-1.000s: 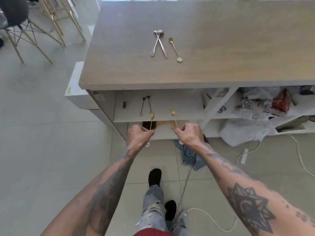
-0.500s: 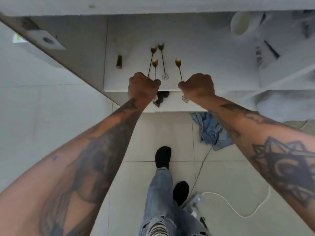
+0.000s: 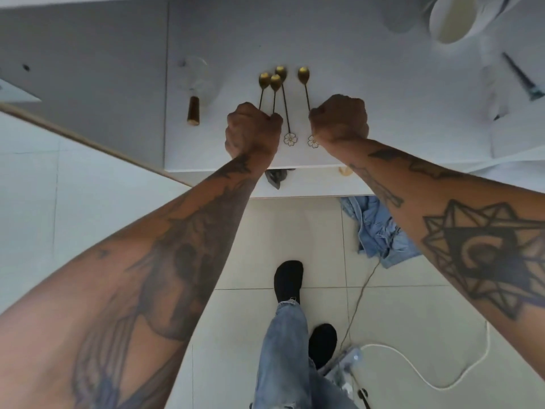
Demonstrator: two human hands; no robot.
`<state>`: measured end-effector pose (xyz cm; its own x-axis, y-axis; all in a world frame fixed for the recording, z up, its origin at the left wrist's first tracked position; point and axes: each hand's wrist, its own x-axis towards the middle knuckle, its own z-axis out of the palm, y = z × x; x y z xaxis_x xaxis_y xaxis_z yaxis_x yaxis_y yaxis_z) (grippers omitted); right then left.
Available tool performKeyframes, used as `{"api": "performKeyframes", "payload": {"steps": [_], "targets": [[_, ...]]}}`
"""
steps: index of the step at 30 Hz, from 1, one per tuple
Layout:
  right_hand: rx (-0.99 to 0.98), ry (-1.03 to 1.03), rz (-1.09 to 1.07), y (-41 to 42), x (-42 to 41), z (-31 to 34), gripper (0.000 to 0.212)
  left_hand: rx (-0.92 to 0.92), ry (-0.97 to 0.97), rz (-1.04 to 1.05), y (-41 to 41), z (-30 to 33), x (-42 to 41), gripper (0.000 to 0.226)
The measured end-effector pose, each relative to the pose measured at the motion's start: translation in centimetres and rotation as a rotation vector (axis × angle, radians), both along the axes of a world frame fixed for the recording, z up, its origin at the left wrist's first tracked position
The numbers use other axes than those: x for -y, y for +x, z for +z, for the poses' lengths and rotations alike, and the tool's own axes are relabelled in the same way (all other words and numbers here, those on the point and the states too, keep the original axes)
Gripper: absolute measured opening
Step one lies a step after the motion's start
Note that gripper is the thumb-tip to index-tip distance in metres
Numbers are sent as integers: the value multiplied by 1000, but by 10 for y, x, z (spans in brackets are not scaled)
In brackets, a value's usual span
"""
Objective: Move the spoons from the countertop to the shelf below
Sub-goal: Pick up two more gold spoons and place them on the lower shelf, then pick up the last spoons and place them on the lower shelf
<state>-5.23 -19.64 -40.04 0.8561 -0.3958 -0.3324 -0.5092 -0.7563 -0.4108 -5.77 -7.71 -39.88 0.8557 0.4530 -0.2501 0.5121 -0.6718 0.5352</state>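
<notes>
Four gold spoons with flower-shaped handle ends are over the white shelf (image 3: 383, 113). My left hand (image 3: 252, 131) is shut on the thin handle of one spoon (image 3: 275, 81), whose bowl points away from me. Two more spoons lie beside that hand: one (image 3: 264, 78) with its handle hidden behind my fist, the other (image 3: 285, 113) with its flower end showing. My right hand (image 3: 339, 119) is shut on a fourth spoon (image 3: 303, 75), and its flower end sticks out below the fist. Whether the held spoons touch the shelf I cannot tell. The countertop is out of view.
A small brown-capped object (image 3: 193, 113) lies on the shelf's left part. A white cup-like item (image 3: 451, 22) sits at the top right. A dark object (image 3: 275, 177) pokes from the lower shelf. On the floor lie blue cloth (image 3: 380, 231), a white cable (image 3: 442, 382) and my feet.
The view has dropped from the countertop down to the shelf and come closer. Both hands have carried their spoons forward over the shelf, next to the two lying there.
</notes>
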Motion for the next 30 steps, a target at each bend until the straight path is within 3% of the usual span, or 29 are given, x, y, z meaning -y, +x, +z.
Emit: {"api": "performKeyframes", "payload": {"steps": [5,10,14,19,24,30], "targets": [[-3,16,56,-27,17,40,34,-71,-21,-16,-31,34,-7,18],[-4,43,96,-80,41,113,34,-110,-38,-174,-84,95,-30,42],[34,91,21,-130,61,186,33,-132,7,-292,-138,159,-61,32],[184,75,-102,-171,83,301,27,37,-16,-304,-167,266,-75,18],[319,47,-159,-174,110,402,28,209,0,-385,-139,373,-55,20],[450,46,-159,-149,113,467,26,312,0,-388,-91,451,-21,25]]}}
